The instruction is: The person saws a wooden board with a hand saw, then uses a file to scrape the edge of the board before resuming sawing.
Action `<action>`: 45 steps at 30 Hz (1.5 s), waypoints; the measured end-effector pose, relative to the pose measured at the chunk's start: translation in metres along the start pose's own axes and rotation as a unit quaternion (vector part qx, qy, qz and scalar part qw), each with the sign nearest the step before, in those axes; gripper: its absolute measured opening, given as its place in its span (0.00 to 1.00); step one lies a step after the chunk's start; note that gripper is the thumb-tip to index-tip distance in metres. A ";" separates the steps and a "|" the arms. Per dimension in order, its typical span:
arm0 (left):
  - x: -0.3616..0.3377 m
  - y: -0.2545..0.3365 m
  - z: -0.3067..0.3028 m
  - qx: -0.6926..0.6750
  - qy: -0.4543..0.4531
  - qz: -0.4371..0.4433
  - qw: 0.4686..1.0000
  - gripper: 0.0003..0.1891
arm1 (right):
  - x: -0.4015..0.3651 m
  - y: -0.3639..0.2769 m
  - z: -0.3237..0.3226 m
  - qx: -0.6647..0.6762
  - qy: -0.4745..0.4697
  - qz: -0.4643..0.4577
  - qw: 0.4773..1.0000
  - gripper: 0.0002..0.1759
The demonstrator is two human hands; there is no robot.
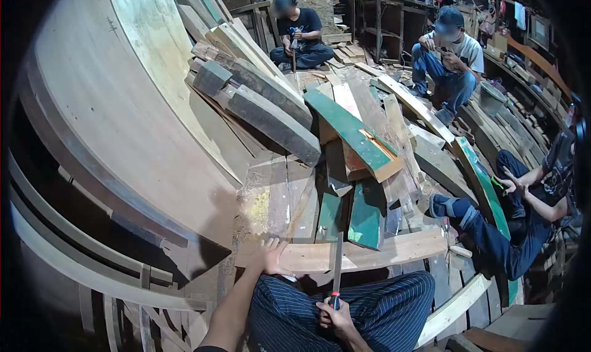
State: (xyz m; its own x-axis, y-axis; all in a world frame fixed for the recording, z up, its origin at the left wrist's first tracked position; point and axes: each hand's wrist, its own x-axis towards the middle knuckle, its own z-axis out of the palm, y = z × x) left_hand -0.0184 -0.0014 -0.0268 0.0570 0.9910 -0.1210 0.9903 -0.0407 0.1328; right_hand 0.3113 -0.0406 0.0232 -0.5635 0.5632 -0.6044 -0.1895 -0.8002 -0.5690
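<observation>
Striped trousers [289,309] sit closest to my camera, 2 knees bent, at the near edge of the floor [278,189]. From the left, I have 1 large curved wooden panel [123,106] along the floor's left edge, then dark beams [271,121] stacked at an angle toward the far left corner. My left hand [273,258] lies on the left end of a pale plank [394,250], its grip spread, fingers fanned on the wood. That plank runs crosswise just beyond the knees. At the far edge, 1 person [301,35] sits cross-legged. Around mid-plank, I have a long-bladed tool [337,266] pointing away from me, its blade crossing over the plank; I can't tell whether they touch. My right hand [337,320] has its grip wrapped around the tool's red-and-black handle [335,299]. Beyond the blade, green-painted boards [352,130] lie heaped. Farther right, 1 person [452,53] sits with knees raised toward the far right corner, and at the right edge another person [557,186] has a small green item [496,181] at the hands.
</observation>
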 end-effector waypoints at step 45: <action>-0.001 0.004 -0.009 -0.026 0.018 0.007 0.999 0.65 | 0.018 0.025 -0.012 -0.291 0.030 0.007 0.956 0.14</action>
State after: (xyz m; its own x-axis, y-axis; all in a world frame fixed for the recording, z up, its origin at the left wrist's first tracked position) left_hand -0.0159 -0.0018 -0.0176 0.0655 0.9944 -0.0824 0.9813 -0.0492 0.1861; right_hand 0.3056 -0.0480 -0.0087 -0.5130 0.5776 -0.6350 0.3078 -0.5668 -0.7642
